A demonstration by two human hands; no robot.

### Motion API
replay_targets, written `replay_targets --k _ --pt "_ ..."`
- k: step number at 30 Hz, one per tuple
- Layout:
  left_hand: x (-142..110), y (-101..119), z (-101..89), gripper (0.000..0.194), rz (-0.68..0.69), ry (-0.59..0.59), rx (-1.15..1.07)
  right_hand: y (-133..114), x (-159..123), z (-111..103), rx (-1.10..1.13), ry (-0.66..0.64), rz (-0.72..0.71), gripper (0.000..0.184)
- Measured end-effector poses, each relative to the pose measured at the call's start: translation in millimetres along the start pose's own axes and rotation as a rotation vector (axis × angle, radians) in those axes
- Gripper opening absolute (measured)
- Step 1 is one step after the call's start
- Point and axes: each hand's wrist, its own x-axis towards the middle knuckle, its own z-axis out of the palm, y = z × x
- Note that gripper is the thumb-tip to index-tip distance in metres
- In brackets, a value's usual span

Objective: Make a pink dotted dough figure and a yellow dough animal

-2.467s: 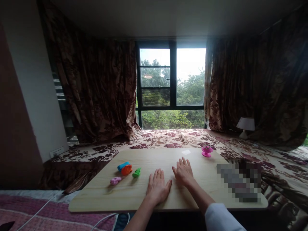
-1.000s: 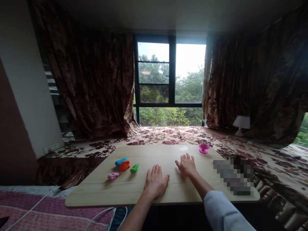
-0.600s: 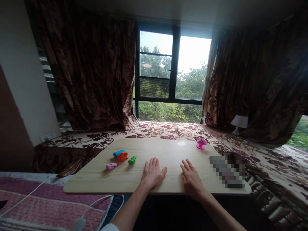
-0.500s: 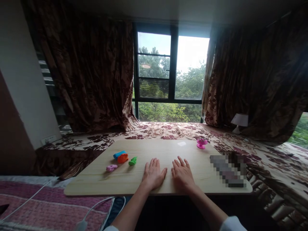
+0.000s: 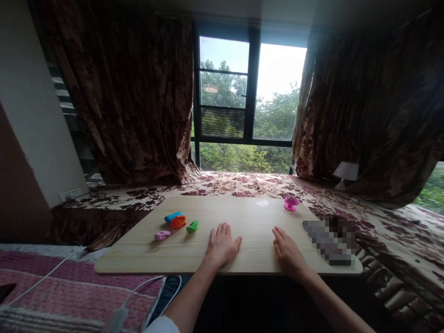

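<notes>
My left hand (image 5: 223, 245) lies palm down on the pale wooden table (image 5: 236, 212), fingers stretched out, holding nothing. Off to its left, and nearest to it, is a small green toy (image 5: 192, 226). Beyond that sit an orange piece (image 5: 178, 222) and a blue piece (image 5: 172, 216) against each other, with a small pink piece (image 5: 162, 236) closer to me. My right hand (image 5: 288, 252) is at the table's near right part, fingers extended and empty, turned partly onto its side. Farther back on the right stands a magenta cup-shaped toy on a round foot (image 5: 291, 204).
A blurred-out, pixelated object (image 5: 328, 243) lies at the table's right edge. Behind the table is a flower-patterned cloth ledge (image 5: 239, 182) with a small white lamp (image 5: 346, 172). A white cable (image 5: 140, 284) runs over the pink bedding (image 5: 69, 291) at the lower left.
My right hand has moved right, away from my left hand, and turned more onto its side. The left hand stays in place, and the view has tilted slightly.
</notes>
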Motion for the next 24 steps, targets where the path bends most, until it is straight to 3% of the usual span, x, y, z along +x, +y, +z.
replay_targets --k 3,7,10,13,16,19,24 --pt "0.1 1.4 -0.2 0.080 0.000 0.001 0.011 -33.1 -13.8 3.6 0.024 0.013 -0.069 0.044" --pt "1.1 2.5 -0.1 0.080 0.010 -0.002 0.039 -72.3 20.4 9.8 0.054 0.042 -0.071 0.045" --pt "2.2 2.1 0.3 0.080 0.015 -0.005 0.056 -69.3 61.2 9.6 0.059 0.051 0.003 0.043" --pt "3.2 1.3 0.8 0.080 0.013 -0.011 0.061 -37.6 81.9 4.8 0.049 0.044 0.111 0.040" --pt "4.0 0.7 1.6 0.081 0.008 -0.012 0.049 -1.3 68.4 -0.2 0.036 0.009 0.168 0.039" --pt "4.1 0.6 2.4 0.080 0.003 -0.008 0.031 14.0 32.8 -2.8 0.031 -0.041 0.131 0.042" --pt "3.8 2.2 2.0 0.080 0.002 -0.005 0.034 -18.7 -5.1 -0.1 0.042 -0.057 -0.013 0.051"
